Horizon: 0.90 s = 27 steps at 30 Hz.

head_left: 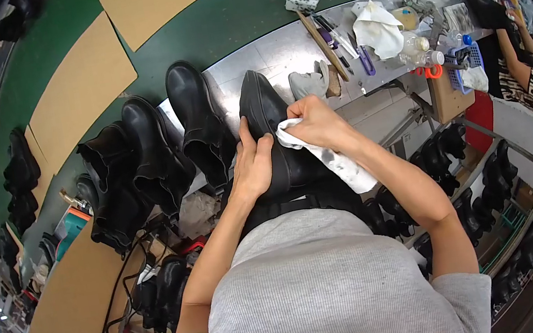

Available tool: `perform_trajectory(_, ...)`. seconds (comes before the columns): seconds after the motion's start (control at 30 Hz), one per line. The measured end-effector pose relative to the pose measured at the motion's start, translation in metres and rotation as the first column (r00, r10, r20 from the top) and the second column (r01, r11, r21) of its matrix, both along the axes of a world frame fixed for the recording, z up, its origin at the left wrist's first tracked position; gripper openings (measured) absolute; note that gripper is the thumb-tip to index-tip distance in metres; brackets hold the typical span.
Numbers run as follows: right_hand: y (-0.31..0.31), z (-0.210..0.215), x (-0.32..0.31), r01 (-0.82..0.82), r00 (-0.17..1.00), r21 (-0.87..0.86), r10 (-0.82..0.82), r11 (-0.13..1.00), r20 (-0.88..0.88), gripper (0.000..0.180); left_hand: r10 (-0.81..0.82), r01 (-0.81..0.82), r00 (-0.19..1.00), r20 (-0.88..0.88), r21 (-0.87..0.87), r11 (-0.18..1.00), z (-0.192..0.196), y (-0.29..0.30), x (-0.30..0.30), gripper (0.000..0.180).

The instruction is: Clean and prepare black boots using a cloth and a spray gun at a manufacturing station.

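A black leather boot (264,106) stands before me with its toe pointing away, at the front edge of a metal-topped bench. My left hand (252,167) grips it from the left, fingers stretched along its side and thumb on the upper. Bunched in the closed fingers of my right hand (317,122) is a white cloth (347,169) with dark smudges, pressed against the boot's right side. The cloth's loose end hangs below my wrist. Close by on the left, another black boot (190,102) rests with its toe on the bench.
More black boots (151,142) line the left side. To the right lie a white rag (378,29), a purple cutter (366,60), orange-handled scissors (433,71), plastic bottles and a blue basket (469,67). Boot-filled racks (517,208) stand below right. Another person (527,69) is at the far right.
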State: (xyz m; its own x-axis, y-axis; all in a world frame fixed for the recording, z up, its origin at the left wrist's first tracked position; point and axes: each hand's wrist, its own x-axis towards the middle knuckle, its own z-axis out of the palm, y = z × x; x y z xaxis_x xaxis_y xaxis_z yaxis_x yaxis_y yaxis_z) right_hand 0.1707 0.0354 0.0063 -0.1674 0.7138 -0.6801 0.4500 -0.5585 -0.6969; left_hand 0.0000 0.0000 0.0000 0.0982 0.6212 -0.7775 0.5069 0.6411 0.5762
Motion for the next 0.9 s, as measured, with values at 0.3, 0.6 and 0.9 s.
perform_trajectory(0.3,0.010,0.013,0.000,-0.033,0.999,-0.121,0.032,0.992,-0.007,0.023,0.030,-0.031,0.999,0.043,0.030,0.999,-0.008,-0.007,0.001,0.079)
perform_trajectory(0.6,0.001,0.009,0.001,-0.032,0.999,-0.040,0.033,0.999,0.025,0.020,0.066,-0.068,0.996,0.066,0.030,0.997,-0.012,-0.007,0.003,0.079)
perform_trajectory(0.9,-0.055,0.043,0.009,-0.086,0.988,-0.135,0.068,0.987,-0.136,0.009,0.048,-0.050,0.998,0.040,0.034,0.998,-0.008,-0.006,0.001,0.079)
